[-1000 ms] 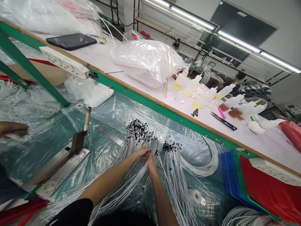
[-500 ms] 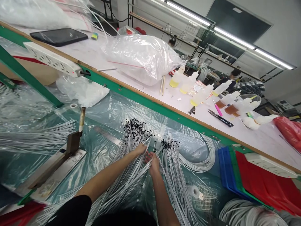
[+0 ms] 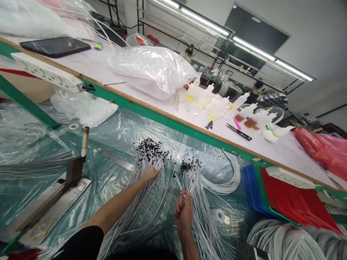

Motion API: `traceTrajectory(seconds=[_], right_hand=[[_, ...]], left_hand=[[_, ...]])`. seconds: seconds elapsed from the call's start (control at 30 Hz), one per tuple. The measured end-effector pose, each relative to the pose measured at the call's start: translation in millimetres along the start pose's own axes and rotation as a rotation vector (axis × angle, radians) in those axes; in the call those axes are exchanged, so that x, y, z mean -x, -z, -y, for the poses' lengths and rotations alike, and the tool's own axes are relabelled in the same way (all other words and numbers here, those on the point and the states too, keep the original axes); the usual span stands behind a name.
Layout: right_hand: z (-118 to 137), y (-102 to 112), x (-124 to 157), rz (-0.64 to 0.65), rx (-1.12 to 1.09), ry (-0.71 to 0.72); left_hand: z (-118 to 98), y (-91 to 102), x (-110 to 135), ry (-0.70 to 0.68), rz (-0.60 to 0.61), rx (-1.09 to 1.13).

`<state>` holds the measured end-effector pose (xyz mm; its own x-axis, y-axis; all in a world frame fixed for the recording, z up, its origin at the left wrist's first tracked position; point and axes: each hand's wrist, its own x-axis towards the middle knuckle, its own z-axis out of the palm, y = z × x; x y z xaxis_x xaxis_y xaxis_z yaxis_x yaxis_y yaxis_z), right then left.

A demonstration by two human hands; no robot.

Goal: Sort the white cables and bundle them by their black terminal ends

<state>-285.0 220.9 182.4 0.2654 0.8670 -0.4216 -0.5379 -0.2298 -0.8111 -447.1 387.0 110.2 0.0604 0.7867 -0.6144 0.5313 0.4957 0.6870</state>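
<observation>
A thick bundle of thin white wires [image 3: 148, 189] with black tips lies in front of me on the left. My left hand [image 3: 151, 173] is closed around some wires at its right side, below the tips; part of the fingers is hidden among them. My right hand [image 3: 184, 211] has its fingers curled in a pinch on a few white wires [image 3: 177, 181], their black tips pointing up and away from me. This hand is between the left bundle and a smaller bundle of black-tipped wires [image 3: 199, 195] to its right.
A steel ruler [image 3: 118, 159] lies beneath the left bundle. A lever cutter [image 3: 74, 173] stands at left. Coiled wire [image 3: 230, 177] and a tape roll [image 3: 219, 215] lie right. A raised shelf [image 3: 162, 104] with squeeze bottles [image 3: 218, 108] crosses ahead; red trays [image 3: 292, 198] stand beneath it.
My right hand has drawn back toward me and away from my left hand, bringing a few wires out of the left bundle. My left hand stays on that bundle. The view has shifted slightly.
</observation>
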Motion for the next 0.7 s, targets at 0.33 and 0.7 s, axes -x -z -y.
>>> traceTrajectory(seconds=[0.33, 0.7], right_hand=[[5, 6, 60, 0.111, -0.045, -0.083], [19, 3, 95, 0.198, -0.020, 0.075]], left_hand=[[-93, -22.6, 129, -0.541, 0.298, 0.241], [-103, -27.8, 211, -0.537, 0.109, 0.642]])
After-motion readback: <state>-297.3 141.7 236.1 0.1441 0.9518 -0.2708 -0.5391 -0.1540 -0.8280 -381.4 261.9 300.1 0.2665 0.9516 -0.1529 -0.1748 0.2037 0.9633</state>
